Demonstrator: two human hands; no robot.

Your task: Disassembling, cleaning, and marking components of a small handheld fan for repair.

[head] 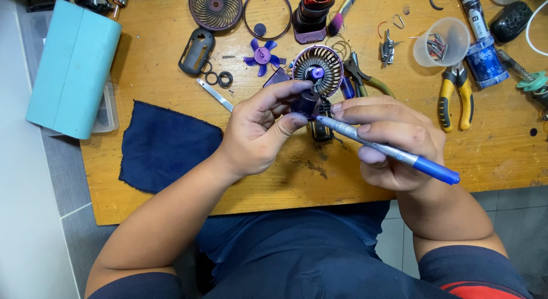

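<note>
a wooden tabletop [171,202] fills most of the frame, its orange-brown surface scratched and stained, with a dark smudge near the middle of its lower edge. its front edge runs across the lower part of the frame and its left edge rises toward the upper left. beyond that left edge lies a floor of pale grey tiles [28,219] with thin light joints; more of the same tiles show at the lower right. the light is even and soft, with only short shadows.

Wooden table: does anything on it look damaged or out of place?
A small fan lies in pieces on the wooden table: purple blade, grille and ring apart. Left hand holds a dark part; right hand holds a blue-capped tool.
</note>
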